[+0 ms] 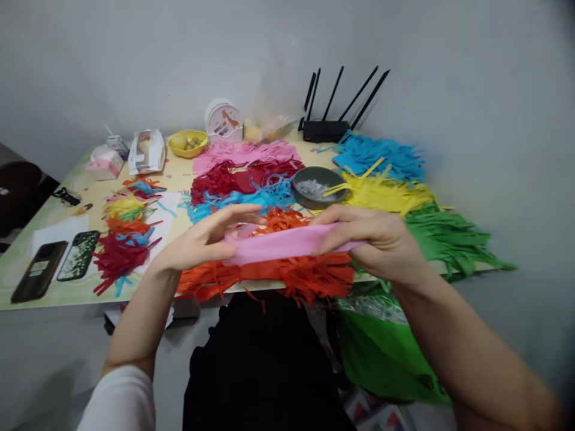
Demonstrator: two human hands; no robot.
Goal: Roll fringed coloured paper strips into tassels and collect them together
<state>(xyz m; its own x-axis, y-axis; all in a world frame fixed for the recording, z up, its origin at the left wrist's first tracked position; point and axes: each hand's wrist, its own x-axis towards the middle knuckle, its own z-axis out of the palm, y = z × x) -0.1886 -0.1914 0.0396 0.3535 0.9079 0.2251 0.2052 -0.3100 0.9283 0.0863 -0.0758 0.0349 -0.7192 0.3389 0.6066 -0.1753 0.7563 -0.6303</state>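
Observation:
A flat pink paper strip (278, 244) is stretched level between my two hands, above the near edge of the table. My left hand (215, 233) has its thumb and fingers about the strip's left end. The strip's right part is pinched between the thumb and fingers of my right hand (372, 233). Just beneath lies fringed orange paper (265, 275). Behind it are fringed blue paper (242, 200), dark red paper (245, 176) and pink paper (251, 154). A dark bowl (305, 196) of small clear bits, too fine to make out, sits beyond my right hand.
Fringed blue (377, 157), yellow (390, 194) and green paper (449, 236) lie right. Multicoloured tassels (123, 251) and two phones (38, 272) lie left. At the back stand a yellow bowl (188, 151), a white tub (224, 120) and a router (326, 130). A green bag (386, 353) hangs below.

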